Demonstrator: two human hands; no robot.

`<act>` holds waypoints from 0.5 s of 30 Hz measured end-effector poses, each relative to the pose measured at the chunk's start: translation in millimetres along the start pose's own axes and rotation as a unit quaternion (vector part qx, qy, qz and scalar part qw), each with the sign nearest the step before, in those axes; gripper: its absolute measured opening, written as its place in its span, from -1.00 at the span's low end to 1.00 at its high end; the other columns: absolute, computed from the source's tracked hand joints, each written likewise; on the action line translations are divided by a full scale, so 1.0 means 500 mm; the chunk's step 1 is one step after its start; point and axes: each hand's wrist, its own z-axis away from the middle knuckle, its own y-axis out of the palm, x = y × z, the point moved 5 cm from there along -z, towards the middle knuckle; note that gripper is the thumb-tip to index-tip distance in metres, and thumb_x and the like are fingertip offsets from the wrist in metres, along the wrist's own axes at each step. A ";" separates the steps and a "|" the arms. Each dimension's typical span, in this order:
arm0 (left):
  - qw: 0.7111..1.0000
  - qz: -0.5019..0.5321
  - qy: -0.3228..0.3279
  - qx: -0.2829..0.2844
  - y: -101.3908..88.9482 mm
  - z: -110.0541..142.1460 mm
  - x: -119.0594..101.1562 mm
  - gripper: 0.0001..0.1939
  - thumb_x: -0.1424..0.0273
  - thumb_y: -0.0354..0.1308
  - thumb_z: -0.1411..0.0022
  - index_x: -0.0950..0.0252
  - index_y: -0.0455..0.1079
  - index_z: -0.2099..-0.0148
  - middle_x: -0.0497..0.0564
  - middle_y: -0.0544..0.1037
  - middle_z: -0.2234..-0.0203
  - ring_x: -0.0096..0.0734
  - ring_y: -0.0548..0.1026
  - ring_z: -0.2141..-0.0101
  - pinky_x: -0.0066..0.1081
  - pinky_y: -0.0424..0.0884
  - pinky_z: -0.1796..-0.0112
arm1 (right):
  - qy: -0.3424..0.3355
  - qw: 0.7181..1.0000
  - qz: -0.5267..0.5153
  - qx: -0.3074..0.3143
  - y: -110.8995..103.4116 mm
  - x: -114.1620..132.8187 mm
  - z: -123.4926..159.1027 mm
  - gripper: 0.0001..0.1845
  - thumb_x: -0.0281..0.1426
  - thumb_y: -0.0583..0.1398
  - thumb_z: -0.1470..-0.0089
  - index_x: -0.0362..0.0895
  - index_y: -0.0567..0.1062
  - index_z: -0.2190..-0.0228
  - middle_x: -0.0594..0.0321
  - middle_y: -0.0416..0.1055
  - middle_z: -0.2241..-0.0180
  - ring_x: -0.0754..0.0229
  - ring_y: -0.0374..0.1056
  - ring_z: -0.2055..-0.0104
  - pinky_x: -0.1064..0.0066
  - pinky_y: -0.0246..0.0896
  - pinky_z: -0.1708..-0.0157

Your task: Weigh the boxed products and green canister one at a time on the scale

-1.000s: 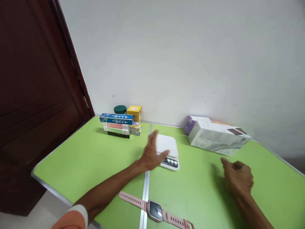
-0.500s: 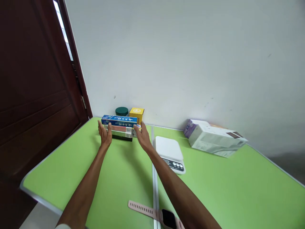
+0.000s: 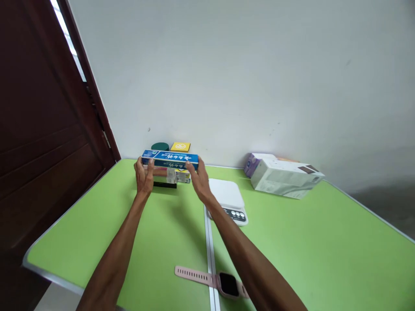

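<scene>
A long blue toothpaste box is held level by its two ends, between my hands. My left hand grips the left end, thumb on the near side. At the right end, my right hand closes on it in the same way. Just below and behind the toothpaste box is a pink and pale box, with a black box under it. Beside these sits a small yellow and white pack. A green-lidded round container and a yellow box stand behind, partly hidden.
A white kitchen scale lies right of my right hand, partly behind my forearm. A white box and a purple box stand against the wall. A pink-strapped smartwatch lies at the near seam of the green table.
My hands have closed on the blue toothpaste box, which has come up off the stack and slightly to the right. The view has also shifted a little.
</scene>
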 end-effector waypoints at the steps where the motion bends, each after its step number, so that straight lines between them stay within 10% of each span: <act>1: 1.000 0.008 0.015 0.019 0.016 0.019 -0.014 -0.29 -0.10 0.07 -0.39 0.25 0.23 -0.36 0.23 0.35 -0.27 -0.08 0.32 -0.31 -0.14 0.17 -0.36 | 0.014 1.000 0.001 -0.017 -0.034 0.002 0.004 -0.07 0.23 0.08 -0.24 -0.06 0.20 -0.40 0.01 0.31 -0.35 -0.15 0.24 -0.36 -0.06 0.11 -0.36; 9: 0.981 0.076 0.008 0.175 0.202 0.232 -0.034 -0.19 -0.12 0.10 -0.36 0.26 0.15 -0.45 0.26 0.25 -0.40 0.01 0.20 -0.42 -0.06 0.09 -0.41 | 0.142 0.978 0.082 -0.130 -0.312 -0.062 0.104 0.05 0.31 0.09 -0.13 -0.15 0.27 -0.38 -0.06 0.22 -0.41 -0.24 0.14 -0.43 -0.05 -0.01 -0.42; 15: 0.972 0.050 -0.020 0.229 0.265 0.303 0.018 -0.16 -0.13 0.10 -0.35 0.26 0.12 -0.46 0.29 0.26 -0.37 0.03 0.22 -0.41 0.00 0.10 -0.40 | 0.191 0.972 0.068 -0.120 -0.370 -0.153 0.164 0.05 0.33 0.08 -0.10 -0.11 0.31 -0.36 -0.01 0.35 -0.34 -0.21 0.26 -0.36 -0.02 0.06 -0.39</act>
